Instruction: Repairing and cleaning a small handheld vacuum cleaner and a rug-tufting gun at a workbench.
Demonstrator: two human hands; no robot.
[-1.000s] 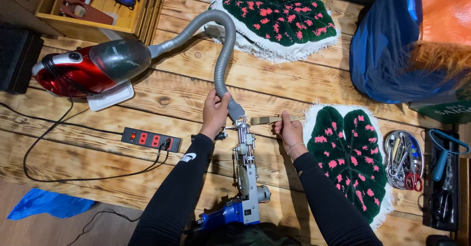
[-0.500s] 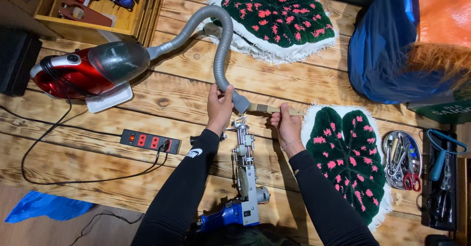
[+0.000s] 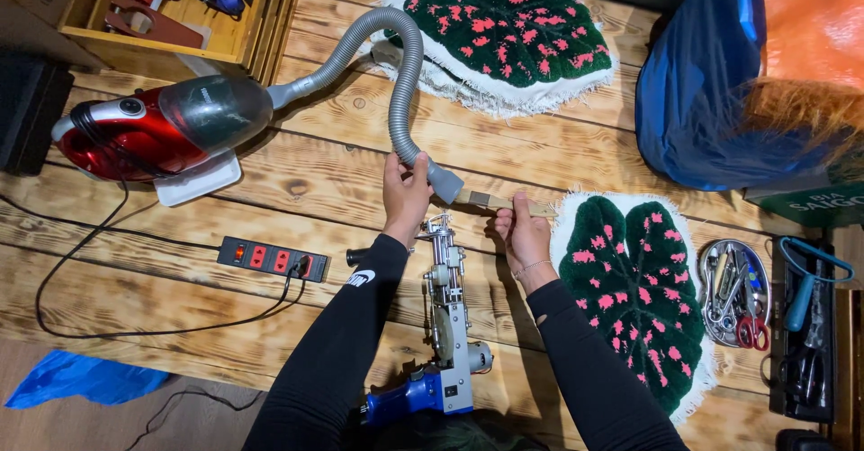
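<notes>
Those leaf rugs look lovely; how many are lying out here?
2: a large leaf rug at the top of the wooden floor, and a smaller leaf rug right of the right hand. Others may lie outside the picture.

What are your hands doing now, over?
Left hand grips vacuum hose. Right hand holds brush at the nozzle. Tufting gun lies between the arms.

The left hand grips a grey vacuum hose; the right hand holds a brush.
</notes>
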